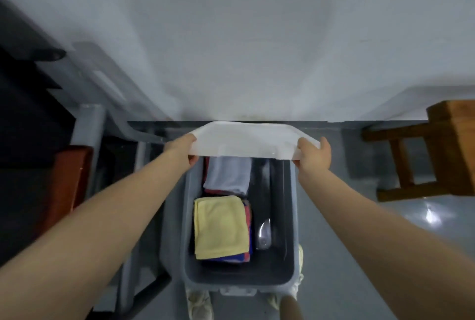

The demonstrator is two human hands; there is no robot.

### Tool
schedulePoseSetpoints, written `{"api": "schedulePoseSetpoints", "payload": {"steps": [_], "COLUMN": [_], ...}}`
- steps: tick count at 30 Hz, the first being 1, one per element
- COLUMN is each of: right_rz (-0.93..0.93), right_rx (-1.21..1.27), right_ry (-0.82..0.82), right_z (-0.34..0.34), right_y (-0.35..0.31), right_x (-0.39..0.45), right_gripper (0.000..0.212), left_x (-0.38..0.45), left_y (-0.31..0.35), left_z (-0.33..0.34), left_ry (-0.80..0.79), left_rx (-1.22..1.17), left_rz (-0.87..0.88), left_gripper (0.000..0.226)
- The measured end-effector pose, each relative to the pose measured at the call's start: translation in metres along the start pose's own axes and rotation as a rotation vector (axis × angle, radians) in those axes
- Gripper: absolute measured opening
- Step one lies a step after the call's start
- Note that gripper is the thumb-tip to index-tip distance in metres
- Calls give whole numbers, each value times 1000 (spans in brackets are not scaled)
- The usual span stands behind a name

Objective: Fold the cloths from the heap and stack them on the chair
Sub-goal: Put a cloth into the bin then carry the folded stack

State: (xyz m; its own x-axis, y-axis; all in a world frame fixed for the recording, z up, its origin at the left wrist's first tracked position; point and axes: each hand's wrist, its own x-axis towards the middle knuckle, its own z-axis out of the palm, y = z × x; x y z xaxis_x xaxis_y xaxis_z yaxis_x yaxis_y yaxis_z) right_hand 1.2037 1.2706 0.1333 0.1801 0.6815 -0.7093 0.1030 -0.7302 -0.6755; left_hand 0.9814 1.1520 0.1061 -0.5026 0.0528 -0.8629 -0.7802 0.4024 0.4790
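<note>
Nearest, at the bottom edge, a pair of pale shoes [199, 304] stands on the grey floor [359, 255], touching the near wall of a grey bin [239, 285]. Inside the bin lie cloths already folded: a yellow cloth [219, 227] tops a stack of red and blue ones, and beyond it a pale blue cloth [227, 175] lies on a second, reddish stack. Beside them, along the bin's right side, is a shiny metal thing I cannot identify.

Farther out, over the bin's far end, both hands hold a white cloth [246, 142] stretched flat between them. The left hand [183, 148] pinches its left end with curled fingers; the right hand [312, 153] grips the right end the same way. It looks partly folded, a long band, so the fold in hand seems underway rather than finished.

Beyond that spreads a large white surface [244, 49], probably a bed; no heap is plain on it. At right stands a wooden chair [437, 150], only partly in view, and nothing shows stacked on the visible part. So several cloths are folded, yet they lie in the bin, and the stacking on the chair appears still to come.
</note>
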Motion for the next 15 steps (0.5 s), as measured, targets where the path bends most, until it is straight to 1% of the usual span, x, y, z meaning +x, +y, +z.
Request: {"api": "schedulePoseSetpoints", "payload": {"steps": [2, 3, 5, 7, 9, 12, 15], "right_rz": [1, 14, 52, 110, 150, 169, 179], "right_rx": [-52, -43, -16, -27, -76, -203, -279], "right_ry": [81, 128, 195, 235, 240, 188, 112], "right_z": [-18, -27, -44, -62, -83, -112, -140], "right_y": [27, 42, 73, 107, 143, 198, 257], "right_x": [-22, -34, -55, -72, -75, -67, -58], "right_gripper": [84, 86, 82, 80, 77, 68, 69], "left_x": [-17, -26, -43, -51, -51, -41, -28], "left_y": [-32, -45, -66, -93, -128, -186, -242], "left_z": [-28, -41, -66, -91, -115, -145, -162], "left_ry": [33, 45, 61, 50, 26, 33, 49], "left_rx": [21, 42, 88, 155, 231, 313, 310], "left_rz": [43, 69, 94, 71, 25, -56, -164], "left_gripper": [44, 48, 48, 45, 42, 38, 41]}}
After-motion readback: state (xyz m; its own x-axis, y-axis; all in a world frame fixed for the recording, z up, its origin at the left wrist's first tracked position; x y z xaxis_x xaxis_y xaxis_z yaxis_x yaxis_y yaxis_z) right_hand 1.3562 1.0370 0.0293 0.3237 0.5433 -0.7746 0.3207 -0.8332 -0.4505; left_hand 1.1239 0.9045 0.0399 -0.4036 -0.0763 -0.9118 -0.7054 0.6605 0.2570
